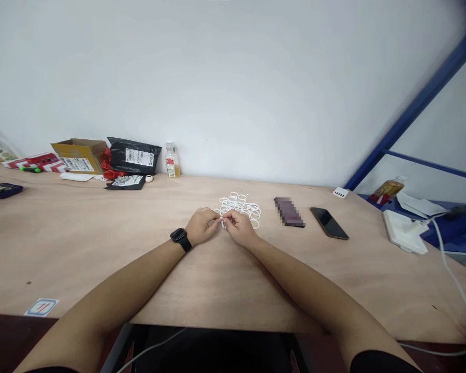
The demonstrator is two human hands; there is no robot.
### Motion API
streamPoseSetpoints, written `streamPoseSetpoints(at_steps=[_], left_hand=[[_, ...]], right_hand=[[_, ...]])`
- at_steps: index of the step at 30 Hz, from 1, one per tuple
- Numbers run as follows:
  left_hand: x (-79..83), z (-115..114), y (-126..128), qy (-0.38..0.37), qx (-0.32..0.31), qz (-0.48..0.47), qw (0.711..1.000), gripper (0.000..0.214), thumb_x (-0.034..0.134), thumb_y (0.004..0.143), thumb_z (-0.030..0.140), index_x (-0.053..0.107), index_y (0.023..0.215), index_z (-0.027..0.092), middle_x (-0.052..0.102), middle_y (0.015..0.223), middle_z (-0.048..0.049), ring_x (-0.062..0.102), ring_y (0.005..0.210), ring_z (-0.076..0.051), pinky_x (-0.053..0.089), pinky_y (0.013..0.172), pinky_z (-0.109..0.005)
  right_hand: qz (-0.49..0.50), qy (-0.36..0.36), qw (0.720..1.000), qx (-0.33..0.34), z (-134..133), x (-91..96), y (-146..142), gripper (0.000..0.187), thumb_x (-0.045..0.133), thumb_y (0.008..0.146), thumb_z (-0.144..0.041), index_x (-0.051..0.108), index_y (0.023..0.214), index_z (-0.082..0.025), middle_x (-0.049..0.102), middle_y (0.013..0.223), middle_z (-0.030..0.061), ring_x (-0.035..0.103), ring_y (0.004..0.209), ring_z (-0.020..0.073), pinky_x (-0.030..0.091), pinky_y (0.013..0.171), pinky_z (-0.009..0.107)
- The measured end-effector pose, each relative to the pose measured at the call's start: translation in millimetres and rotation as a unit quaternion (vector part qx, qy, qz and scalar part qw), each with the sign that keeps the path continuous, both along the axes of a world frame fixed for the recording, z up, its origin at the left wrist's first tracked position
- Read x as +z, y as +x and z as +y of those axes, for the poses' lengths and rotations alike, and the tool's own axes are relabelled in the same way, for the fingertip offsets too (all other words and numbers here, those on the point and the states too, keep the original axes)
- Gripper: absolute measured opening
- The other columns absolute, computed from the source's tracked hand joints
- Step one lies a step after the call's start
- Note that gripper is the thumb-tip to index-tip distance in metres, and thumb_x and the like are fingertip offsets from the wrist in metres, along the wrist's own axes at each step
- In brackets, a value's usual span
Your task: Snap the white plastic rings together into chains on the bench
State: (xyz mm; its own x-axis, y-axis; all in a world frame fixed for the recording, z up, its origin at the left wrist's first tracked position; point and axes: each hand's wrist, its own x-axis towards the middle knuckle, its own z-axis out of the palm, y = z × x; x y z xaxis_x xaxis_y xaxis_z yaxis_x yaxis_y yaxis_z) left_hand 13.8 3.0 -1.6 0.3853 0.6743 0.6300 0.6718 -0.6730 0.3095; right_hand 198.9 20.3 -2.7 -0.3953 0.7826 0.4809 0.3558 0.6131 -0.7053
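Observation:
My left hand [202, 226], with a black watch [180, 239] at its wrist, is closed in a pinch. Facing it, my right hand [238, 228] pinches too, and the fingertips of both hands meet around a small white plastic ring [222, 223]. Most of that ring is hidden by the fingers. Just behind and to the right of the hands lies a loose pile of thin white plastic rings [252, 208], several overlapping one another.
Right of the pile lie a pixelated dark phone-like slab [289, 212] and a black phone [329, 223]. A white power strip [404, 231] with a cable sits at the far right. Along the wall stand a bottle [172, 160], a black parcel [135, 155] and a cardboard box [79, 155].

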Motion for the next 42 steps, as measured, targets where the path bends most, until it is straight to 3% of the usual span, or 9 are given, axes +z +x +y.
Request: streamPoseSetpoints(at_steps=[10,16,21,25,28,30,33,37,42], left_hand=[[-1.8,5.1,1.0,-0.045,0.037,-0.007,0.998,0.026,0.045,0.096,0.032,0.069,0.097,0.022,0.072,0.088,-0.0048,0.063,0.081,-0.020,0.043,0.080,-0.036],[-9.6,8.8,0.5,-0.043,0.087,0.011,0.995,0.022,0.055,0.090,0.035,0.070,0.101,0.023,0.070,0.104,-0.0066,0.060,0.100,-0.025,0.042,0.089,-0.041],[-11.4,8.8,-0.1,-0.136,0.163,0.059,0.975,0.031,0.057,0.085,0.043,0.068,0.107,0.024,0.067,0.116,-0.0074,0.056,0.110,-0.028,0.036,0.097,-0.048],[-9.5,8.8,0.6,-0.181,0.156,0.102,0.966,0.034,0.054,0.085,0.046,0.067,0.110,0.026,0.064,0.124,-0.0060,0.055,0.116,-0.028,0.031,0.102,-0.049],[-9.4,9.1,1.2,-0.178,0.149,0.115,0.966,0.036,0.053,0.085,0.046,0.065,0.112,0.026,0.062,0.128,-0.0069,0.053,0.121,-0.028,0.031,0.103,-0.050],[-10.5,9.4,1.2,-0.174,0.150,0.115,0.966,0.039,0.053,0.085,0.047,0.063,0.117,0.026,0.060,0.131,-0.0080,0.051,0.123,-0.029,0.032,0.103,-0.050],[-13.2,9.7,0.7,-0.166,0.156,0.112,0.967,0.051,0.055,0.084,0.047,0.055,0.128,0.023,0.056,0.136,-0.0106,0.046,0.128,-0.030,0.032,0.105,-0.051],[-16.0,9.9,0.3,-0.160,0.157,0.112,0.968,0.059,0.056,0.083,0.049,0.047,0.135,0.022,0.052,0.139,-0.0114,0.042,0.133,-0.031,0.030,0.108,-0.051],[-16.8,10.5,0.4,-0.171,0.155,0.114,0.966,0.057,0.054,0.084,0.050,0.048,0.134,0.022,0.055,0.137,-0.0110,0.043,0.133,-0.033,0.029,0.108,-0.053]], right_hand=[[-0.030,0.084,0.996,-0.031,4.9,-4.2,-1.1,0.021,0.053,0.088,-0.029,0.066,0.105,-0.022,0.071,0.094,0.0034,0.063,0.076,0.0165,0.049,0.076,0.029],[-0.081,0.169,0.976,-0.109,27.7,-4.3,12.6,0.023,0.048,0.090,-0.021,0.068,0.101,-0.021,0.071,0.099,0.0063,0.061,0.096,0.0219,0.043,0.090,0.034],[-0.156,0.110,0.963,-0.193,48.4,-6.4,28.9,0.027,0.048,0.090,-0.020,0.067,0.108,-0.022,0.069,0.106,0.0059,0.055,0.102,0.0241,0.038,0.092,0.038],[-0.227,0.059,0.949,-0.211,52.2,-11.5,30.3,0.024,0.053,0.088,-0.026,0.070,0.105,-0.024,0.066,0.111,0.0064,0.050,0.107,0.0253,0.036,0.094,0.038],[-0.255,0.068,0.939,-0.220,51.1,-14.5,26.9,0.032,0.054,0.088,-0.033,0.065,0.118,-0.028,0.054,0.134,0.0068,0.041,0.123,0.0288,0.031,0.101,0.042],[-0.289,0.056,0.934,-0.203,50.5,-15.6,25.0,0.038,0.053,0.089,-0.037,0.059,0.126,-0.028,0.043,0.145,0.0068,0.033,0.132,0.0317,0.025,0.105,0.048],[-0.330,0.032,0.932,-0.145,49.6,-15.6,23.7,0.032,0.049,0.091,-0.035,0.060,0.121,-0.027,0.048,0.141,0.0076,0.036,0.131,0.0314,0.022,0.106,0.053],[-0.312,0.059,0.944,-0.084,47.1,-13.4,22.7,0.025,0.051,0.091,-0.031,0.064,0.111,-0.023,0.059,0.128,0.0082,0.046,0.121,0.0263,0.028,0.104,0.046],[-0.276,0.081,0.957,-0.029,46.3,-12.9,21.4,0.030,0.052,0.089,-0.027,0.064,0.116,-0.023,0.060,0.126,0.0077,0.049,0.119,0.0236,0.033,0.102,0.040]])
